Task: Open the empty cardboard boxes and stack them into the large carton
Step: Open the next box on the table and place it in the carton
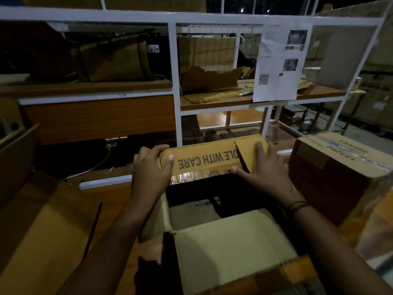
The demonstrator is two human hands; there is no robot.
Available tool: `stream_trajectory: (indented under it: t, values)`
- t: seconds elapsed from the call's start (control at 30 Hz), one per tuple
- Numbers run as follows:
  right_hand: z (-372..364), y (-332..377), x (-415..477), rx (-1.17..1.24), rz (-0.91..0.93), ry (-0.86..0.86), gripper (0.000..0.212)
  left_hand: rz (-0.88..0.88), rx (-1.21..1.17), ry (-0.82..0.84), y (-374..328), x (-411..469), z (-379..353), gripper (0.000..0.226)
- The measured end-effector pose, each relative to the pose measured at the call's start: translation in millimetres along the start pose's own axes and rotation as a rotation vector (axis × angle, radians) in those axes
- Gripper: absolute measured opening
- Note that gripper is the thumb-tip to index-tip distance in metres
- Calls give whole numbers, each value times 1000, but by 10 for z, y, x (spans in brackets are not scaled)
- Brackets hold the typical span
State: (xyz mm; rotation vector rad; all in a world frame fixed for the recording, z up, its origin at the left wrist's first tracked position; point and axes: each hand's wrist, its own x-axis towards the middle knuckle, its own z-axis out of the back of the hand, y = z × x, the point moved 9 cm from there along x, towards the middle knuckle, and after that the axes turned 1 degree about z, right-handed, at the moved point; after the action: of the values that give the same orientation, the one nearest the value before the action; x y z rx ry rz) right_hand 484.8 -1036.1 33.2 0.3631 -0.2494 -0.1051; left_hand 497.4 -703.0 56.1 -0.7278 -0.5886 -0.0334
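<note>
The left hand (152,169) grips the flap (205,160), right hand (266,173) pressing flat.

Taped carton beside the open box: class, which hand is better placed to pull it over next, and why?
Probably the right hand: it lies flat on the right end of the HANDLE WITH CARE flap, next to the taped carton. The left hand grips the flap's far left corner.

Dim storeroom: a white metal rack (172,60) with wooden shelves (85,87) holds torn cardboard (210,79); a printed sheet (280,67) hangs on its frame, cables (93,167) trail below
</note>
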Motion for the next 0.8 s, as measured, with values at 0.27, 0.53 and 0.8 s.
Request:
stream_trajectory:
  t: [0.27,0.53,0.8]
  values:
    - [-116,55,149,-190,26,88,113,-157,351,213,-220,-73,-244,87]
    - [-61,90,613,100,67,250,90,-62,556,431,-76,140,-522,115]
    - [381,-178,654,929,-134,343,22,9,350,330,51,442,-538,84]
